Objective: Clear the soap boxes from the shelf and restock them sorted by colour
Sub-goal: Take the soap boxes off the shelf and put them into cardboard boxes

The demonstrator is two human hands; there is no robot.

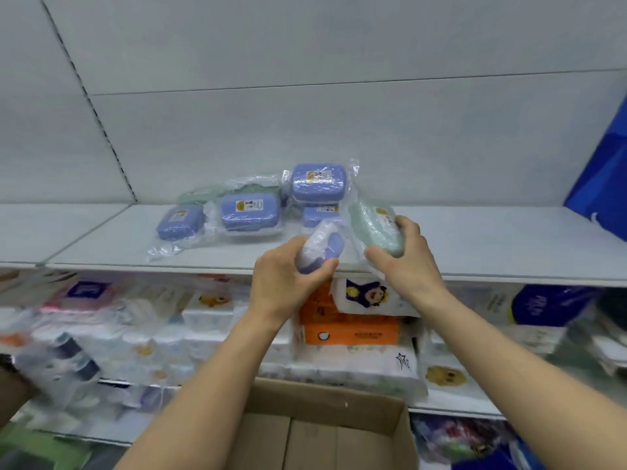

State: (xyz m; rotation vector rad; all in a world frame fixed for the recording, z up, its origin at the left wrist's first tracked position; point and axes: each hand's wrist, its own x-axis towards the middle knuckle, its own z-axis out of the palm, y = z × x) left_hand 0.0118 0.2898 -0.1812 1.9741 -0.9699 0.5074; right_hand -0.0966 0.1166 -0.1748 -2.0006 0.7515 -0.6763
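Several blue soap boxes in clear plastic wrap lie in a heap on the white shelf (475, 239): one at the left (179, 221), a larger one in the middle (250, 211), one stacked high (319, 182). Green soap boxes (217, 193) lie behind them. My left hand (285, 279) grips a wrapped blue soap box (324, 245) just in front of the shelf edge. My right hand (405, 256) holds a wrapped green soap box (375, 228) over the shelf's front, right of the heap.
An open cardboard box (325, 425) sits below my arms. The lower shelf holds tissue packs, among them orange ones (349, 327). A blue bag (600, 184) hangs at the right end of the shelf. A perforated upright runs up the back panel at left.
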